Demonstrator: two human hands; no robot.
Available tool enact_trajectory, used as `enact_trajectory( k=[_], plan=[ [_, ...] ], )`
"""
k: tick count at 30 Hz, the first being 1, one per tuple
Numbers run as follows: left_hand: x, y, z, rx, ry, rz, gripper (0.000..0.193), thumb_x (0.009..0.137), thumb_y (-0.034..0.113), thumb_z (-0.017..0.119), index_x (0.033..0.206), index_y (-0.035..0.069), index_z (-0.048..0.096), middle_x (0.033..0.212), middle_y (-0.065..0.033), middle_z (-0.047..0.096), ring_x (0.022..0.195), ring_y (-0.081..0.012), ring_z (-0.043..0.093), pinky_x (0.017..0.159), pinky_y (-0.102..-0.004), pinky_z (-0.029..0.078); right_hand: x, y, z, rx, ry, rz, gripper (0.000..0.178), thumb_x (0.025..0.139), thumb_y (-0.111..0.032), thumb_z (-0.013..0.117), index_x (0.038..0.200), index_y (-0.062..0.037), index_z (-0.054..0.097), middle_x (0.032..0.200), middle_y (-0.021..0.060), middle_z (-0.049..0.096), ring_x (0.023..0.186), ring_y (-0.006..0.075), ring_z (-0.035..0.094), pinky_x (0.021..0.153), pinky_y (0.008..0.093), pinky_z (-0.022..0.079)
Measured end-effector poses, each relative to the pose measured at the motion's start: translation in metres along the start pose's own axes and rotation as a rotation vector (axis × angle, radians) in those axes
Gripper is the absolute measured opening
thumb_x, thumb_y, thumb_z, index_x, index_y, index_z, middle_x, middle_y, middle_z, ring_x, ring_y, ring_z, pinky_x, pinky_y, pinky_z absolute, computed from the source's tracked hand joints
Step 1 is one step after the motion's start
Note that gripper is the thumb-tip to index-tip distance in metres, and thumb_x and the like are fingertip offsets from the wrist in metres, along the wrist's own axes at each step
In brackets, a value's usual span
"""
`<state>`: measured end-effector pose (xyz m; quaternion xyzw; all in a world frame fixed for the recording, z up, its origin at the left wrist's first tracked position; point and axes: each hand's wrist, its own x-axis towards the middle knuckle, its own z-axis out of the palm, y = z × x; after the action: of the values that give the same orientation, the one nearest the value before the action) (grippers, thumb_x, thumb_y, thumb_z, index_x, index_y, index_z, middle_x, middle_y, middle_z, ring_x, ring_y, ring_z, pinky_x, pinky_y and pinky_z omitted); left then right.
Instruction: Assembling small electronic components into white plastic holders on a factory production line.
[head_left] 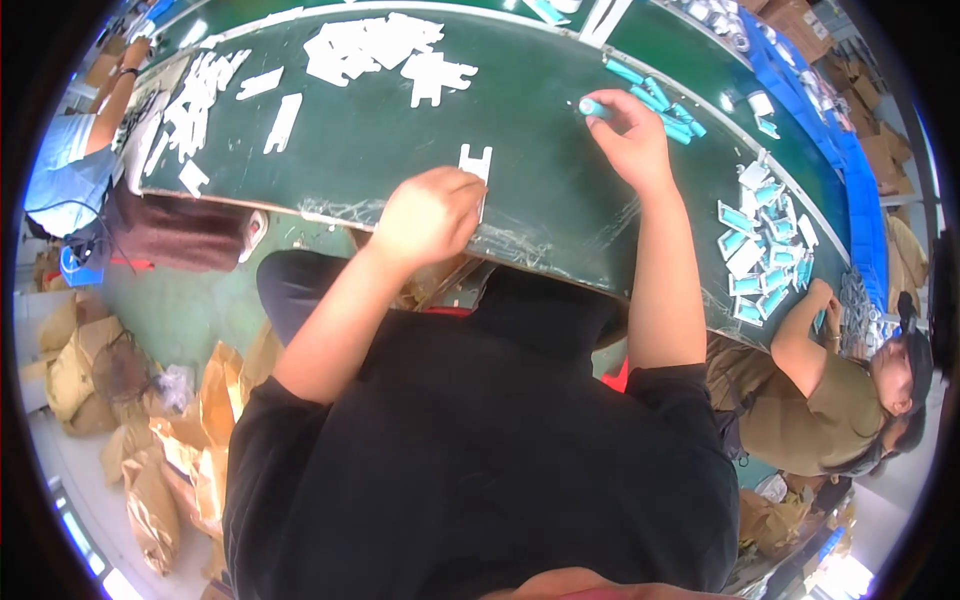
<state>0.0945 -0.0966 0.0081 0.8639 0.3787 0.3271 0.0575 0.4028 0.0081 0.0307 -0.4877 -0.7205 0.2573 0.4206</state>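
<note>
Near the table's front edge, my left hand [433,215] is closed on a flat white plastic piece [476,160] with a notched end, which sticks out past the fingers. My right hand [637,140] is farther off to the right, its thumb and fingers pinching a turquoise cylinder [592,108]. Just beyond that hand lie several more turquoise cylinders [655,95] in a loose group. Notched white pieces [370,45] are heaped at the far middle of the green table [400,135], with a smaller cluster [438,78] beside them.
More white pieces [205,95] lie at the table's left. On the right is a pile of white-and-turquoise assemblies [765,240], with a co-worker [840,390] beside it. Another person's arm [112,110] shows at far left. A blue barrier [800,110] runs along the right; paper bags [195,450] stand on the floor.
</note>
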Motion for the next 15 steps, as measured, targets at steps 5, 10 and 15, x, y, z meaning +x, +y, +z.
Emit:
enact_trajectory(
  k=[5, 10, 15],
  plan=[
    [0.019, -0.002, -0.025, 0.050, -0.369, -0.044, 0.008, 0.085, 0.004, 0.067, 0.087, -0.001, 0.072, 0.122, -0.0108, 0.078, 0.098, -0.0375, 0.074, 0.083, -0.0466, 0.061, -0.010, -0.007, 0.012, -0.312, -0.249, -0.286, 0.031, 0.086, -0.001, 0.077, 0.115, -0.0101, 0.079, 0.135, 0.0093, 0.064, 0.125, 0.0285, 0.062, 0.102, 0.0388, 0.054],
    [0.027, 0.000, -0.033, 0.121, -0.469, -0.051, 0.007, 0.086, 0.006, 0.069, 0.083, -0.001, 0.069, 0.121, -0.0082, 0.077, 0.095, -0.0355, 0.074, 0.081, -0.0462, 0.061, -0.013, -0.004, 0.012, -0.253, -0.456, -0.175, 0.034, 0.086, 0.001, 0.076, 0.118, -0.0100, 0.078, 0.138, 0.0110, 0.060, 0.127, 0.0298, 0.061, 0.102, 0.0372, 0.054],
    [0.030, -0.007, -0.032, 0.185, -0.427, 0.096, 0.006, 0.085, 0.006, 0.071, 0.087, 0.001, 0.069, 0.117, -0.0058, 0.075, 0.094, -0.0324, 0.074, 0.079, -0.0445, 0.060, -0.014, -0.005, 0.008, -0.267, -0.438, -0.115, 0.038, 0.085, -0.004, 0.078, 0.121, -0.0131, 0.078, 0.136, 0.0112, 0.063, 0.133, 0.0326, 0.059, 0.112, 0.0407, 0.052]
  ],
)
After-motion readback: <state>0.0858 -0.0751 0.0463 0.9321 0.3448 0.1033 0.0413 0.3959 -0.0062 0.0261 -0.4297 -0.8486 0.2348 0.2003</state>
